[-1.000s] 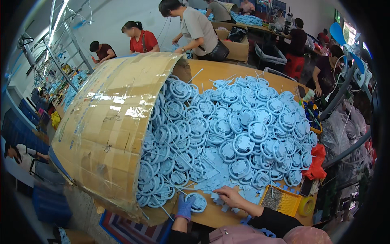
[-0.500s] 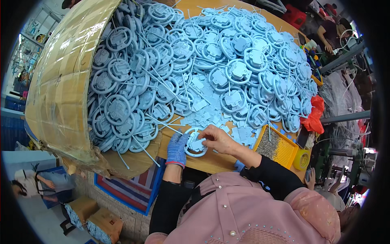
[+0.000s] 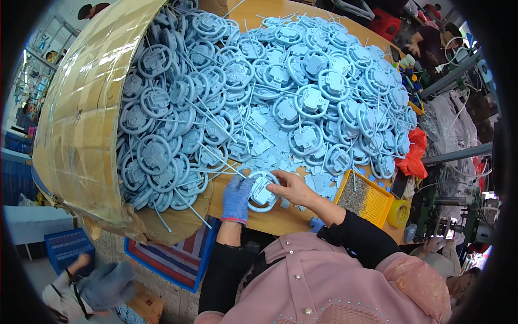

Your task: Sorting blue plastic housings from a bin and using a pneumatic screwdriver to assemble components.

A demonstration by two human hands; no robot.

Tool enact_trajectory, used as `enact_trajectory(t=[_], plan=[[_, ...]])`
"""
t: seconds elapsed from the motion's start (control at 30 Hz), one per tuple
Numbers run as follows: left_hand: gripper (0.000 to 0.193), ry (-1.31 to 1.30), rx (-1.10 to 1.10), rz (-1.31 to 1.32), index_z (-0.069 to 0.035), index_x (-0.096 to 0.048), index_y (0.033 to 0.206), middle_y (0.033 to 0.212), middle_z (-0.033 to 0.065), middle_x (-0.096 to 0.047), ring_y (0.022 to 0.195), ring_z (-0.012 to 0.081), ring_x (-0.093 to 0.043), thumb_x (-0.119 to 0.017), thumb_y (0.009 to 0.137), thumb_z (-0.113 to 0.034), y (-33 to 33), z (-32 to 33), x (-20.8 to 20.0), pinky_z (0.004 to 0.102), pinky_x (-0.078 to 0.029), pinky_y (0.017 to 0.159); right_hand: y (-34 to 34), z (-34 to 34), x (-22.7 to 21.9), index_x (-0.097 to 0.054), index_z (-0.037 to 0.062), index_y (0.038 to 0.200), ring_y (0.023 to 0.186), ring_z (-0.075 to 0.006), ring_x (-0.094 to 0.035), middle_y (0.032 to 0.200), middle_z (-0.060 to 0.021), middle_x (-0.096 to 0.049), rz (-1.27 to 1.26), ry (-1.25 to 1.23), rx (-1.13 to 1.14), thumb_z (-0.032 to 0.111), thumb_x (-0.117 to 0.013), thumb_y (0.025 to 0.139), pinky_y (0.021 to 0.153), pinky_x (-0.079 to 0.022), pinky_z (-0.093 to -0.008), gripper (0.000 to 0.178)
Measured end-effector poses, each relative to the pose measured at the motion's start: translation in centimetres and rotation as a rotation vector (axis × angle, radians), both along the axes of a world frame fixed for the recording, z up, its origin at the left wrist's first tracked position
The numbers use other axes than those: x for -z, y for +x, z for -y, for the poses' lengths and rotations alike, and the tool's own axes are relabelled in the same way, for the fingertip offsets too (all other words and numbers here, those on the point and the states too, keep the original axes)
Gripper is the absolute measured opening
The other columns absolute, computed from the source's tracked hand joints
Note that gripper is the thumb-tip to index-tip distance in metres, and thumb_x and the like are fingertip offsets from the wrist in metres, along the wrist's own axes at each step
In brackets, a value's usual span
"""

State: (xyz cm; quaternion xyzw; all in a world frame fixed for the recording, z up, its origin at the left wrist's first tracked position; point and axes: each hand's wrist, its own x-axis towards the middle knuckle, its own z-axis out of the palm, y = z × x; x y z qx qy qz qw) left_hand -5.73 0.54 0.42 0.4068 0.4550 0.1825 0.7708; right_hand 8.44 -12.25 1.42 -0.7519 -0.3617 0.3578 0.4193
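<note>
Between your hands, the round light-blue plastic wheel (image 3: 263,193) sat gripped at nine o'clock by your blue-gloved left hand (image 3: 237,198); your bare right hand (image 3: 293,189) had shifted toward two o'clock, apparently uncovering its face, pinch unclear

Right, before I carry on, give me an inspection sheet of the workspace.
Surface: wood-coloured tabletop, largely covered by parts.
Job's things: light-blue ring part between both hands; large pile of similar parts beyond; cardboard box at left, open towards the pile.
Clutter: yellow tray with small metal pieces, yellow tape roll, red plastic bag, all to the right.
Hands: gloved left hand at the part's left rim; bare right hand gripping its right side.
Cables: white cable, upper right.
Surroundings: blue crate and blurred person, lower left.
</note>
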Motion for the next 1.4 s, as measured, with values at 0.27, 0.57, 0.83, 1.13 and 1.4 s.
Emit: enact_trajectory(t=[0.27, 0.57, 0.83, 1.13, 1.4], plan=[[0.108, 0.274, 0.461, -0.023, -0.003, -0.015, 0.146, 0.122, 0.0163, -0.051, 0.103, 0.0211, -0.057, -0.083, 0.061, -0.007, 1.1, 0.6, -1.1, 0.0310, -0.051, 0.083, 1.5, 0.4, -0.7, -0.055, -0.0032, 0.115, 0.078, -0.0113, -0.056, 0.089, -0.0067, -0.062, -0.414, 0.029, 0.123, 0.034, -0.071, 0.083, 0.067, -0.047, -0.0273, 0.051], [0.117, 0.503, 0.576, 0.051, -0.006, -0.006, 0.149, 0.115, 0.0142, -0.055, 0.087, 0.0182, -0.059, -0.084, 0.062, -0.008, 6.2, 1.8, -4.6, 0.0292, -0.052, 0.075, 4.0, 3.5, -1.8, -0.053, -0.0025, 0.115, 0.082, -0.0115, -0.057, 0.094, -0.0062, -0.061, -0.390, 0.167, 0.373, 0.026, -0.071, 0.083, 0.071, -0.048, -0.0267, 0.046], [0.090, 0.680, 0.548, -0.324, -0.004, -0.037, 0.140, 0.104, 0.0103, -0.056, 0.080, 0.0192, -0.054, -0.083, 0.066, -0.025, 5.6, 1.2, -1.3, 0.0331, -0.048, 0.077, 12.8, 5.6, -8.0, -0.045, -0.0022, 0.125, 0.095, -0.0187, -0.062, 0.111, -0.0099, -0.060, -0.629, 0.481, 0.673, 0.026, -0.066, 0.087, 0.081, -0.052, -0.0347, 0.052], [0.058, 0.856, 0.500, -0.623, -0.001, -0.055, 0.118, 0.099, 0.0142, -0.060, 0.090, 0.0257, -0.060, -0.077, 0.071, -0.026, 1.6, 1.0, 1.6, 0.0357, -0.049, 0.078, 3.9, 7.8, 0.0, -0.057, 0.0047, 0.098, 0.086, -0.0318, -0.060, 0.093, -0.0121, -0.057, 0.651, -0.313, -0.174, 0.019, -0.073, 0.070, 0.070, -0.051, -0.0392, 0.036], [0.067, 0.719, 0.142, -0.663, 0.005, -0.047, 0.124, 0.117, 0.0219, -0.054, 0.107, 0.0321, -0.054, -0.073, 0.073, -0.030, 5.0, -4.8, 3.1, 0.0381, -0.045, 0.090, 4.2, 6.6, 3.8, -0.056, 0.0059, 0.089, 0.082, -0.0301, -0.060, 0.086, -0.0121, -0.057, 0.691, -0.188, -0.204, 0.013, -0.065, 0.075, 0.066, -0.050, -0.0414, 0.018]])
